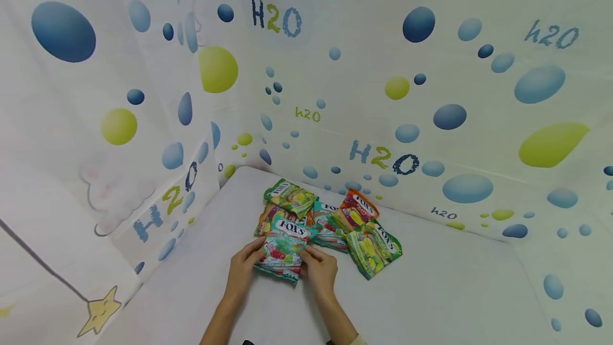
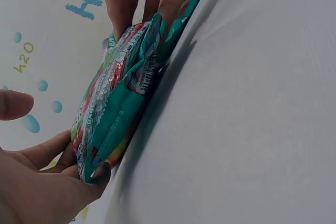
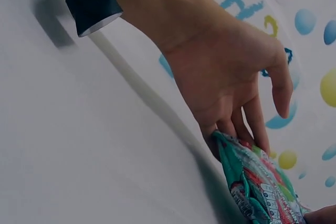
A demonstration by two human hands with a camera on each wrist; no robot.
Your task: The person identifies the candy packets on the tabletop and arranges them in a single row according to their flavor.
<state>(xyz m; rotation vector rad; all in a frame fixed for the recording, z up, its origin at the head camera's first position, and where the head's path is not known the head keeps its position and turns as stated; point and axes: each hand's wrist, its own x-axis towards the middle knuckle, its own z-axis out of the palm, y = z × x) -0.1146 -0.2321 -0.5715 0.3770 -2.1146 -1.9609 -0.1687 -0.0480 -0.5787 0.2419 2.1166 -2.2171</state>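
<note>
Both hands hold a teal Fox's candy bag (image 1: pixel 282 252) by its opposite sides in the head view, its printed front facing up. My left hand (image 1: pixel 245 262) grips the left side. In the left wrist view the left hand (image 2: pixel 47 182) has fingers around the bag's lower end, with one digit raised apart from it. My right hand (image 1: pixel 320 270) grips the right side. The right wrist view shows the right hand (image 3: pixel 226 77) with several fingertips at the bag (image 3: pixel 262 182) and one digit apart. Whether its underside touches the white surface, I cannot tell.
Behind the held bag lie a green candy bag (image 1: pixel 292 197) and a partly covered reddish one (image 1: pixel 269 219). To the right are another teal bag (image 1: pixel 328 228), an orange-red one (image 1: pixel 356 211) and a green-yellow one (image 1: pixel 375 249), overlapping. A patterned white curtain (image 1: pixel 364 95) borders the white surface (image 1: pixel 445 286).
</note>
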